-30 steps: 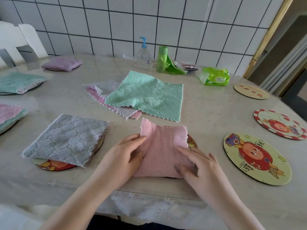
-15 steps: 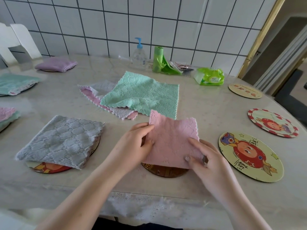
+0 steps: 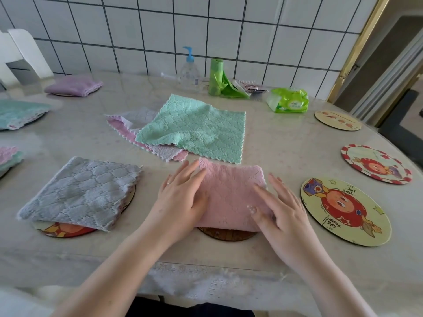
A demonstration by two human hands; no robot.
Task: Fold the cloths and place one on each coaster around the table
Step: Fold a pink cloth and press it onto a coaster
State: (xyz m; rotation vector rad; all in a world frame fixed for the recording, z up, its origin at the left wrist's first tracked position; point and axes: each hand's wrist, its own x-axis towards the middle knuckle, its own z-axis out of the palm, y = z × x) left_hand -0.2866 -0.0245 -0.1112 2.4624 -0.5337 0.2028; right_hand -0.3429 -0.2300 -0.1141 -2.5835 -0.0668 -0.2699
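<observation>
With my left hand (image 3: pixel 180 197) and right hand (image 3: pixel 278 209) both flat and open on the folded pink cloth (image 3: pixel 231 197) over its coaster (image 3: pixel 226 234), the unfolded green cloth (image 3: pixel 196 129) lies straight ahead, roughly equidistant.

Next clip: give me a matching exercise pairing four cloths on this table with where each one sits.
Cloths:
1. pink cloth
2. grey cloth
3. mint cloth
4. purple cloth

Places:
A. spread unfolded mid-table on a pile
B. folded on the far-left coaster
C. under both flat hands, over a dark coaster
D. folded on the near-left coaster

Pairs: 1-C, 2-D, 3-A, 4-B
</observation>
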